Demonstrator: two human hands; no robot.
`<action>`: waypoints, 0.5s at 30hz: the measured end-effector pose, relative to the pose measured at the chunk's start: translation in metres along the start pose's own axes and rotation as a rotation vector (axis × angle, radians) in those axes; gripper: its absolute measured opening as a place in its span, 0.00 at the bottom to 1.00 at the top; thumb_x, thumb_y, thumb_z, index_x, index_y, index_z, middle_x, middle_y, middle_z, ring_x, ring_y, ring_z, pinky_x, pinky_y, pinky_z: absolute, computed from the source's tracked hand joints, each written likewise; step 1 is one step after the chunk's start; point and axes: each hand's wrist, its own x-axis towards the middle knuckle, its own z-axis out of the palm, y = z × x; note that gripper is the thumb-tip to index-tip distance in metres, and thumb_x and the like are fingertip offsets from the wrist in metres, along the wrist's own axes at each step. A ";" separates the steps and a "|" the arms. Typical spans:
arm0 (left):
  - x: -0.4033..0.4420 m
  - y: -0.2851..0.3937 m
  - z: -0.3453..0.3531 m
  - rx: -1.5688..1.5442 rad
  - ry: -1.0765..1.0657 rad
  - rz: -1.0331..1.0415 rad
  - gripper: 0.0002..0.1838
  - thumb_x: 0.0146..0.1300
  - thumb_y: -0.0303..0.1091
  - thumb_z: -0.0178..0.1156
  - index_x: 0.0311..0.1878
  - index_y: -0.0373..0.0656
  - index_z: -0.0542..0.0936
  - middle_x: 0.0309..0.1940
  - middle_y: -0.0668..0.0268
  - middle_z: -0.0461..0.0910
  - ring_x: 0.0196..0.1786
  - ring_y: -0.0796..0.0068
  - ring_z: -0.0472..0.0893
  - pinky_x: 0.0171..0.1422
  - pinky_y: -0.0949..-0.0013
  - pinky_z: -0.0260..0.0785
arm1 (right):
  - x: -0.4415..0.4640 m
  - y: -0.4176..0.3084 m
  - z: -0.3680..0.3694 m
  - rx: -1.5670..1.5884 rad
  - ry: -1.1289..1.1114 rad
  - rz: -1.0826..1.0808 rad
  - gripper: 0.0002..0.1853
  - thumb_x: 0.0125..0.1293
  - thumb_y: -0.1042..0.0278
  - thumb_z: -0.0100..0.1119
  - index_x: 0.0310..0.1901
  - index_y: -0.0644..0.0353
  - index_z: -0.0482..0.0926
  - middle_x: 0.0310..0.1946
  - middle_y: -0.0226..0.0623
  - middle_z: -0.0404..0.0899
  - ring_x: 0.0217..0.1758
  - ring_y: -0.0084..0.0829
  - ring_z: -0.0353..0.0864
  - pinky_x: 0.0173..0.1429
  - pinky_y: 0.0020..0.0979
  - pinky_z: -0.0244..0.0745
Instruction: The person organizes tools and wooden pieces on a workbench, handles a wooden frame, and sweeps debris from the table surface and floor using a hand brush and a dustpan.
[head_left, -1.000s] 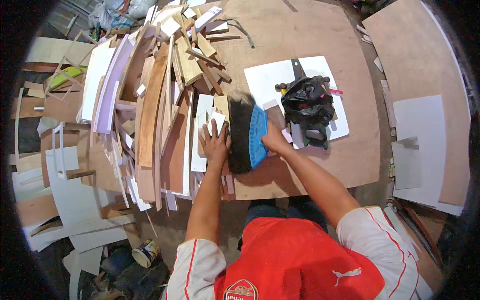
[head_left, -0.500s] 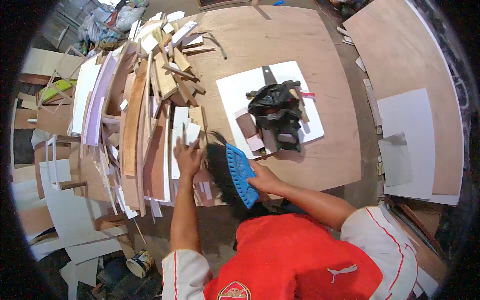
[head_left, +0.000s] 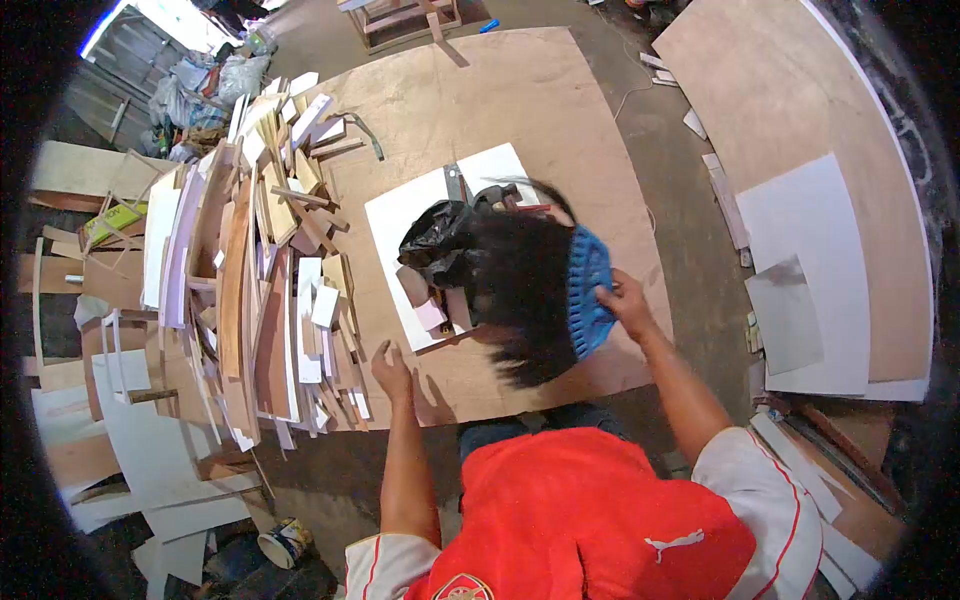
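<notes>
The brush (head_left: 545,290) is further right than in the earlier frame, away from the wood offcuts (head_left: 237,290), and partly hides the white board (head_left: 392,225). My right hand (head_left: 627,303) is clamped on its blue block (head_left: 590,295). My left hand (head_left: 393,375), now off the offcuts, is unclamped near the pile, fingers loosely bent.

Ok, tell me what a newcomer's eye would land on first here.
Probably the blue brush with its broad black bristles, held in the right hand just right of centre, and the bright red shirt at the bottom. Next comes the heap of wood strips along the left of the wooden board, then the black plastic bag on the white panel, partly behind the bristles.
</notes>
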 end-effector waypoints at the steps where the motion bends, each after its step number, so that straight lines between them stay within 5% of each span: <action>1: -0.003 0.001 0.012 -0.018 -0.047 -0.051 0.25 0.71 0.45 0.60 0.56 0.29 0.81 0.50 0.45 0.83 0.56 0.49 0.80 0.66 0.55 0.68 | 0.001 0.004 -0.020 0.042 0.060 0.022 0.29 0.63 0.50 0.70 0.54 0.68 0.80 0.43 0.37 0.85 0.45 0.27 0.83 0.52 0.32 0.78; 6: 0.001 0.025 0.056 -0.109 -0.104 -0.311 0.29 0.70 0.46 0.61 0.62 0.27 0.77 0.51 0.39 0.81 0.54 0.47 0.81 0.64 0.54 0.70 | 0.027 0.132 -0.114 -0.612 0.239 0.043 0.23 0.64 0.59 0.69 0.55 0.66 0.81 0.49 0.45 0.86 0.51 0.38 0.85 0.58 0.38 0.77; 9: 0.006 0.022 0.067 -0.020 -0.069 -0.297 0.32 0.68 0.48 0.62 0.62 0.27 0.77 0.52 0.36 0.80 0.56 0.44 0.81 0.62 0.53 0.72 | 0.028 0.159 -0.114 -0.684 0.331 0.211 0.25 0.63 0.60 0.69 0.58 0.65 0.79 0.56 0.52 0.82 0.57 0.47 0.82 0.64 0.44 0.73; 12: 0.010 0.056 0.054 0.300 -0.078 -0.429 0.32 0.66 0.56 0.61 0.63 0.40 0.79 0.52 0.39 0.80 0.58 0.37 0.79 0.64 0.45 0.71 | 0.042 0.134 -0.084 -1.198 0.581 0.094 0.25 0.64 0.61 0.68 0.60 0.63 0.77 0.57 0.52 0.80 0.60 0.51 0.78 0.67 0.47 0.69; 15: 0.017 0.044 0.061 0.345 -0.079 -0.441 0.31 0.66 0.57 0.60 0.64 0.44 0.79 0.53 0.41 0.79 0.58 0.36 0.78 0.63 0.42 0.70 | 0.080 0.058 -0.024 -1.027 0.322 -0.099 0.25 0.64 0.62 0.66 0.61 0.62 0.76 0.55 0.50 0.80 0.61 0.53 0.75 0.68 0.48 0.67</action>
